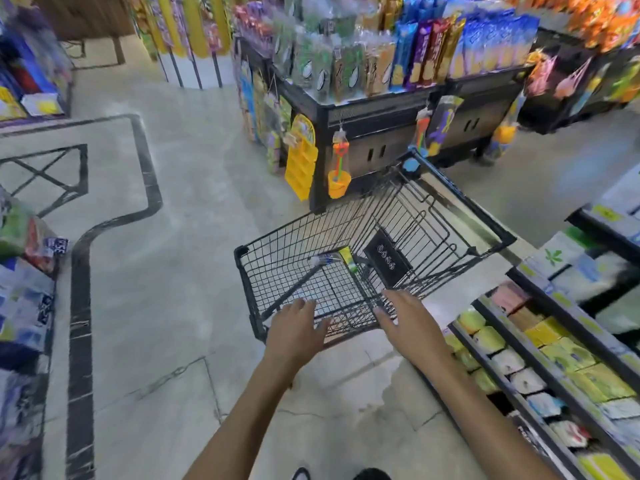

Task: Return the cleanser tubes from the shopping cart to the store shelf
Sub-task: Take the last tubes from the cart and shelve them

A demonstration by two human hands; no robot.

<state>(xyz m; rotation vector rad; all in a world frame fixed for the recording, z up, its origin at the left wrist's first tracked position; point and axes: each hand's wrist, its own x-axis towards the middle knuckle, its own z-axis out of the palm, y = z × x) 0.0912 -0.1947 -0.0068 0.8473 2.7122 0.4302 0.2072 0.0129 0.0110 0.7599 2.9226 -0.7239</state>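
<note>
1. One black wire shopping cart [346,237] stands on the tiled floor [180,271], tilted across the aisle, its near end toward the person.
2. Two bare hands are in view, both over the cart's near end. The left hand [294,329] lies with fingers straight and spread over the near rim, gripping nothing. The right hand [403,315] is likewise flat, fingers extended over the wire at the near right corner, holding nothing. The two hands are apart.
3. Cart contents: two items lie side by side on the cart bottom toward its far end. One is a white and blue cleanser tube [323,259]; touching or just beside it is a yellow-green tube or box [348,258], blurred, exact type not determinable.
4. One black placard [388,259] with white characters is fixed inside the cart on the child-seat flap.
5. One store shelf [540,372] runs along the right, stocked with yellow, white and pink packs across several tiers.
6. One black display stand [367,133] of snack packets stands beyond the cart; one orange toy bucket [338,183] hangs on its face.
</note>
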